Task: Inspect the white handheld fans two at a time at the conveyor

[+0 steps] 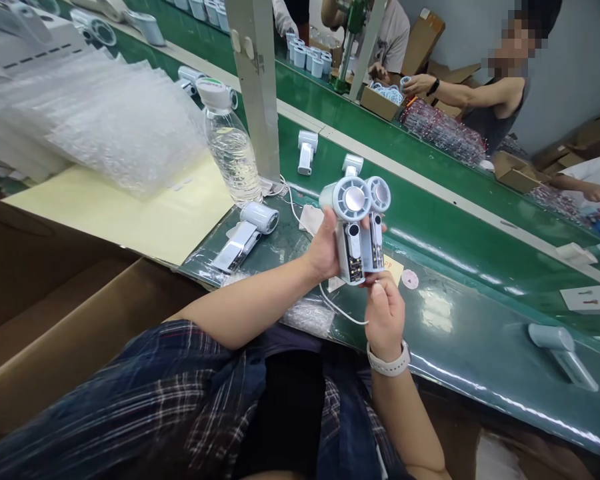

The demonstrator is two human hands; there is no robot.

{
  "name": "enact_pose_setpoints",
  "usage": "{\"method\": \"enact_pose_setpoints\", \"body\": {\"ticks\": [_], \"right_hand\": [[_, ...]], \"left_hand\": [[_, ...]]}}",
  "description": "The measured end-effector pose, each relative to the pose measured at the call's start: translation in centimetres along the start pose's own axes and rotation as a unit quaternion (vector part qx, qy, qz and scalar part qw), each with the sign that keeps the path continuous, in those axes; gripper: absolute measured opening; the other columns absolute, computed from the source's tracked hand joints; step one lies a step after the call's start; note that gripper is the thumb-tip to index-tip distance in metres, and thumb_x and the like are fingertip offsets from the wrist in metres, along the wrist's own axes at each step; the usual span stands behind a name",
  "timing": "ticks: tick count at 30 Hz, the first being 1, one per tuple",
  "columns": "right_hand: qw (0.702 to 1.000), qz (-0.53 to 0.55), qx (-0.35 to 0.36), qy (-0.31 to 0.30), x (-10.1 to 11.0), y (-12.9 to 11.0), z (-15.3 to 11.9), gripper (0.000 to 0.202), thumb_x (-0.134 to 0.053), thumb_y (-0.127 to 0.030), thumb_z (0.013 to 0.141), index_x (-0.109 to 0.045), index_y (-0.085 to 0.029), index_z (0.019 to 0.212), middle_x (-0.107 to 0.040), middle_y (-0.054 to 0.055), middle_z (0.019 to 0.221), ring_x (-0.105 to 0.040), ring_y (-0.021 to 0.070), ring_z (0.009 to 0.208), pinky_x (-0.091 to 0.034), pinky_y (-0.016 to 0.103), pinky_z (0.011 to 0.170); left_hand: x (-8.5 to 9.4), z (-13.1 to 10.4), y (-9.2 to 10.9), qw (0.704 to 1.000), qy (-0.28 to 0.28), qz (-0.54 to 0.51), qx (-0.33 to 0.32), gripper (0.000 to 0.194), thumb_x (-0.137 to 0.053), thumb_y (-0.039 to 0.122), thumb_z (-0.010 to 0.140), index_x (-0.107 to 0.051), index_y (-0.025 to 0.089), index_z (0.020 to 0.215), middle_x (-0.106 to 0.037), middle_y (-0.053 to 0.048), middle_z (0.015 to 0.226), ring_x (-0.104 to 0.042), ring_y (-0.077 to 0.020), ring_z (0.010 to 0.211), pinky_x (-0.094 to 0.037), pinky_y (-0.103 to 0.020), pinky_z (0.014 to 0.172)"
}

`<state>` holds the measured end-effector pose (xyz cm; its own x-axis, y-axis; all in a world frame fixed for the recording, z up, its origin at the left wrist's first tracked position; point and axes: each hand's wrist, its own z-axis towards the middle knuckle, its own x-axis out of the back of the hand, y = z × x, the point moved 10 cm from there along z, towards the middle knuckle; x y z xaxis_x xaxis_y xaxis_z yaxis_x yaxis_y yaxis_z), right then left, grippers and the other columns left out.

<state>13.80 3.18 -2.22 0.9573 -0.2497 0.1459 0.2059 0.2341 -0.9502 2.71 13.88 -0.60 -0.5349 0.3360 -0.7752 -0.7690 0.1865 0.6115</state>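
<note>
Two hands are raising a pair of handheld fans (355, 250) above the green counter (460, 347).

The left grip (386, 313) is pinching a white cable (347, 315) at the fans' base, forearm reaching up from below; the right grip (325, 248) is wrapping both handles, forearm slanting in. A water bottle (233, 160) is standing beyond, and co-workers are sitting across the green line (430, 220).

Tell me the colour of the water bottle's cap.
The cap is white with green marking on top; it shows best in the head view.
</note>
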Motion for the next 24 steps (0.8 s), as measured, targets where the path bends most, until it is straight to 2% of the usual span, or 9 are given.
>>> {"method": "enact_pose_setpoints", "body": {"ticks": [3,6,8,10,12,16,18,20,24], "right_hand": [[0.994,-0.086,0.035,0.062,2.3,-0.9,0.7,0.025,-0.055,-0.044,0.099,-0.065,-0.024,0.088,-0.066,0.012,0.128,-0.06,0.0281,0.123,-0.045,0.052,0.111],[0.992,-0.092,0.005,0.084,3.4,0.3,1.8,0.034,-0.055,-0.047,0.098,-0.064,-0.024,0.121,-0.058,0.014,0.149,-0.051,0.0303,0.143,-0.037,0.058,0.122],[0.999,-0.014,-0.034,0.029,2.9,1.7,2.3,0.044,-0.058,-0.051,0.096,-0.06,-0.025,0.132,-0.062,0.014,0.146,-0.058,0.0313,0.136,-0.045,0.058,0.117],[0.996,0.05,-0.069,-0.014,2.7,2.6,2.2,0.046,-0.068,-0.05,0.091,-0.062,-0.026,0.13,-0.068,0.013,0.136,-0.066,0.0313,0.124,-0.053,0.055,0.108],[0.993,0.086,-0.081,0.0,3.7,2.6,1.8,0.049,-0.081,-0.046,0.083,-0.065,-0.027,0.125,-0.071,0.01,0.127,-0.069,0.0294,0.115,-0.056,0.051,0.103],[0.986,0.146,-0.065,0.038,5.3,1.1,1.0,0.057,-0.091,-0.033,0.072,-0.064,-0.032,0.122,-0.071,0.002,0.107,-0.069,0.0213,0.094,-0.06,0.041,0.09],[0.984,0.163,-0.063,0.04,5.3,0.5,0.7,0.055,-0.09,-0.026,0.073,-0.062,-0.034,0.12,-0.069,-0.002,0.1,-0.067,0.0182,0.087,-0.061,0.037,0.082],[0.979,0.188,-0.066,0.046,5.2,0.2,0.6,0.05,-0.086,-0.025,0.076,-0.062,-0.033,0.118,-0.069,-0.002,0.1,-0.067,0.0172,0.086,-0.06,0.034,0.077],[0.972,0.223,-0.071,0.034,4.6,0.1,0.2,0.037,-0.079,-0.032,0.082,-0.065,-0.029,0.116,-0.071,0.002,0.104,-0.067,0.018,0.084,-0.062,0.039,0.079]], "left_hand": [[0.9,0.0,0.1,1.0,0.023,0.008,-0.012,0.068,-0.074,0.078,0.068,-0.068,0.02,0.103,-0.074,-0.008,0.101,-0.07,-0.0308,0.113,-0.056,-0.041,0.094],[0.2,-0.5,-1.0,0.996,-0.024,0.08,0.029,0.062,-0.09,0.058,0.061,-0.069,0.019,0.103,-0.072,-0.006,0.094,-0.069,-0.0251,0.096,-0.054,-0.04,0.093],[-1.2,-1.0,-1.9,0.979,-0.104,0.168,0.052,0.056,-0.098,0.047,0.054,-0.069,0.018,0.093,-0.07,-0.006,0.096,-0.067,-0.0236,0.095,-0.051,-0.041,0.095],[-2.5,-1.5,-2.4,0.955,-0.179,0.232,0.053,0.052,-0.101,0.042,0.051,-0.07,0.017,0.084,-0.07,-0.008,0.105,-0.065,-0.0263,0.105,-0.047,-0.044,0.103],[-3.1,-1.8,-2.7,0.947,-0.212,0.235,0.059,0.051,-0.1,0.049,0.056,-0.072,0.017,0.084,-0.07,-0.01,0.111,-0.063,-0.0293,0.115,-0.043,-0.046,0.107],[-2.5,-1.7,-3.5,0.968,-0.173,0.137,0.122,0.06,-0.077,0.073,0.079,-0.071,0.018,0.103,-0.07,-0.008,0.096,-0.066,-0.0243,0.098,-0.05,-0.042,0.094],[-2.2,-1.8,-3.8,0.973,-0.143,0.088,0.158,0.061,-0.066,0.074,0.087,-0.066,0.018,0.112,-0.067,-0.005,0.089,-0.065,-0.0197,0.085,-0.053,-0.039,0.085],[-2.1,-2.0,-3.9,0.974,-0.125,0.055,0.18,0.056,-0.073,0.063,0.086,-0.061,0.019,0.118,-0.064,-0.002,0.089,-0.063,-0.017,0.08,-0.054,-0.038,0.082],[-2.2,-2.2,-3.4,0.975,-0.119,0.068,0.173,0.065,-0.088,0.023,0.066,-0.052,0.021,0.12,-0.062,0.002,0.094,-0.063,-0.0138,0.078,-0.053,-0.034,0.076]]}}
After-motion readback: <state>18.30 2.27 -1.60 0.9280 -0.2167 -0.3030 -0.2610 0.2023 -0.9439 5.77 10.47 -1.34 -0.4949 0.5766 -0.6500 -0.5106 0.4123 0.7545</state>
